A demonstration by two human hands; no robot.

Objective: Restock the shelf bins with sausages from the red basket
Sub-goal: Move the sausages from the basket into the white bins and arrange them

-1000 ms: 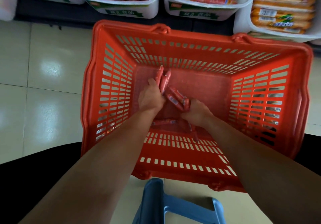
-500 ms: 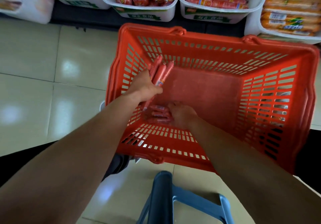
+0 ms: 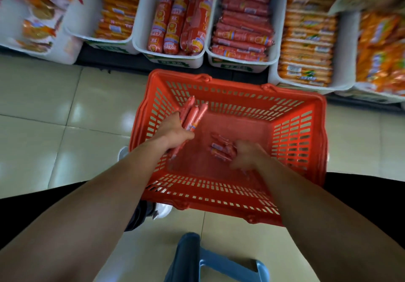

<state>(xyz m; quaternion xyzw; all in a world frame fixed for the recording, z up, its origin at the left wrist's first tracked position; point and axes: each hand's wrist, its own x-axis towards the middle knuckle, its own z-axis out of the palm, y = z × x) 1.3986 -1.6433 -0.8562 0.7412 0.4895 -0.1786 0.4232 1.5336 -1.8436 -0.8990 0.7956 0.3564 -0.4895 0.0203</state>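
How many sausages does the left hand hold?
3 sausages fanned from the left hand over the red basket: one leftmost, one middle, one rightmost. Others may be hidden in the grip.

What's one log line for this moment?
left hand: grips sausage bundle | right hand: blurred, at loose sausages | red basket: nearly empty

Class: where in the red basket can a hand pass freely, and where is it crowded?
Free: the red basket floor between the loose sausages and its right wall, and along the far wall. Crowded: left side, where the left hand grips a sausage bundle; middle, right hand at loose sausages.
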